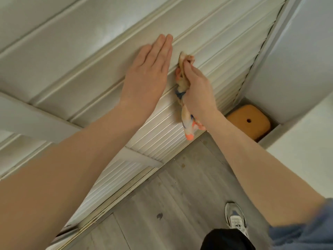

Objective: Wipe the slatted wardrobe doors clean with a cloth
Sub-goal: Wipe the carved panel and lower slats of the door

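Observation:
The white slatted wardrobe door (pixel 86 56) fills the upper left, seen from close up and looking steeply down along it. My left hand (pixel 147 69) lies flat against a slat with its fingers straight and together. Just to its right, my right hand (pixel 196 94) grips a bunched cloth (pixel 183 82), cream with orange and blue marks, and holds its top end against the slats. The cloth's tail (pixel 189 129) hangs below my wrist.
An orange rounded object with a hole (pixel 250 121) lies on the floor in the gap right of the door. Grey wood-plank floor (pixel 180 195) runs below. My grey shoe (pixel 235 216) stands at the lower right. A white wall panel (pixel 297 69) borders the right side.

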